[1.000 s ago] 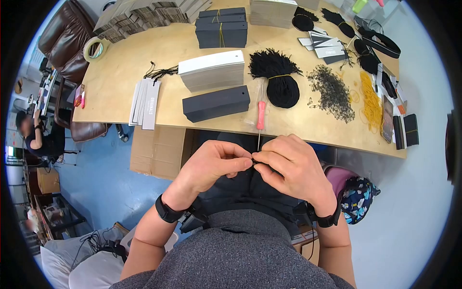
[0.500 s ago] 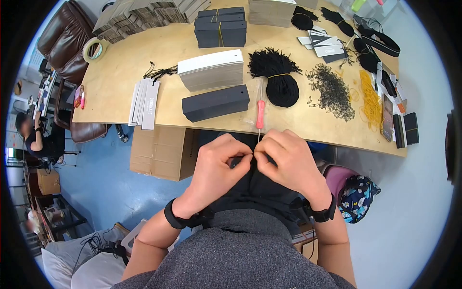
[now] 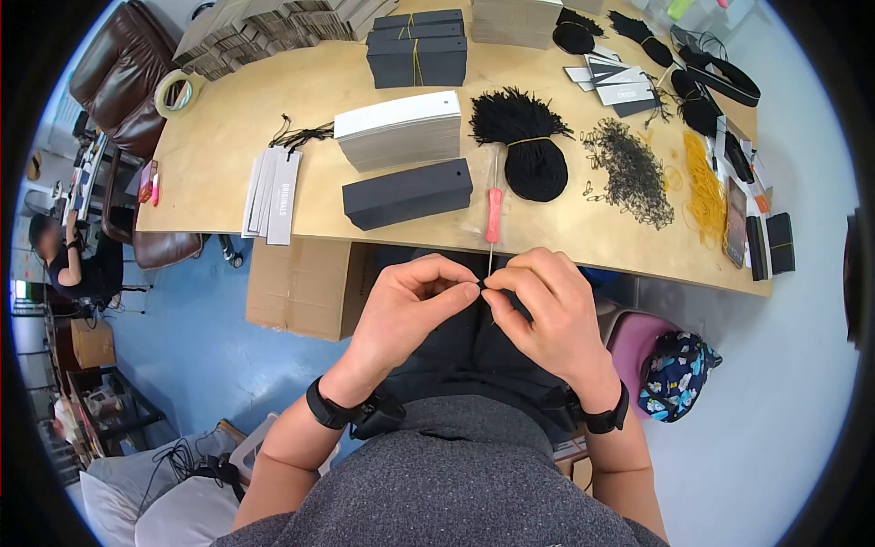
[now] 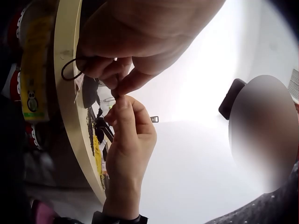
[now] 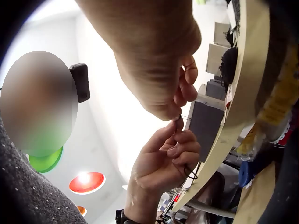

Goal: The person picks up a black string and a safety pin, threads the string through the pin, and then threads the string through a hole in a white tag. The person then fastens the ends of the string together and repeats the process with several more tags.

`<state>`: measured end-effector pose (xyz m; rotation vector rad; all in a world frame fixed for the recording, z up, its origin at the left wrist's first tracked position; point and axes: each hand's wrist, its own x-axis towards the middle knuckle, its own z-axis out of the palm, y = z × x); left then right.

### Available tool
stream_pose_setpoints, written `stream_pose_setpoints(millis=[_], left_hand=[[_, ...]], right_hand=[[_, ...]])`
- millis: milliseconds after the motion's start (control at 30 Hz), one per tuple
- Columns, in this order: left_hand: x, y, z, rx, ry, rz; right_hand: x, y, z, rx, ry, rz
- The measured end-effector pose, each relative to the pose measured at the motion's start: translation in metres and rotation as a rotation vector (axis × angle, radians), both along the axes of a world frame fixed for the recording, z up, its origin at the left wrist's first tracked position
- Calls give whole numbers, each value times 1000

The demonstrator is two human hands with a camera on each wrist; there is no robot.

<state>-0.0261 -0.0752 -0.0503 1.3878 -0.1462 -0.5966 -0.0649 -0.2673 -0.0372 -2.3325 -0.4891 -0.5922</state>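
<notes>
Below table edge (image 3: 273, 228), over lap: left hand (image 3: 406, 310) and right hand (image 3: 547, 314) meet fingertip to fingertip. Left hand pinches thin black cord (image 4: 70, 70) between thumb and forefinger, loop hanging from curled fingers; right hand's thumb and forefinger pinch same spot, what they grip too small to tell. On table just beyond hands: pink-handled awl (image 3: 493, 215), black tag stack (image 3: 407, 193), white tag stack (image 3: 398, 130), black cord bundle (image 3: 527, 146), pile of safety pins (image 3: 629, 173).

You've got a packed wooden table (image 3: 273, 109) – grey tag stack (image 3: 398, 130), black tag stack (image 3: 407, 193), pink-handled tool (image 3: 493, 216), yellow rubber bands (image 3: 704, 191) and a tape roll (image 3: 175, 93).
</notes>
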Motion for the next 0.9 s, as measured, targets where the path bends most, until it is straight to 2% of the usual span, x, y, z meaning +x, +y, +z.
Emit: stream_pose_setpoints(millis=[133, 233, 300, 733, 800, 833, 900], left_hand=[[-1, -1, -2, 44, -61, 1], [-1, -1, 0, 7, 26, -6], [2, 3, -1, -108, 203, -52], [2, 0, 16, -186, 335, -77], [0, -2, 14, -60, 105, -27], [1, -1, 13, -60, 101, -29], [5, 6, 10, 301, -333, -101]], right_hand=[[1, 0, -3, 18, 10, -7], [1, 0, -1, 88, 71, -25], [1, 0, -1, 137, 104, -34], [-5, -13, -1, 252, 160, -80], [-9, -14, -1, 331, 211, -87], [-11, -16, 0, 409, 262, -96], [-15, -32, 0, 425, 307, -97]])
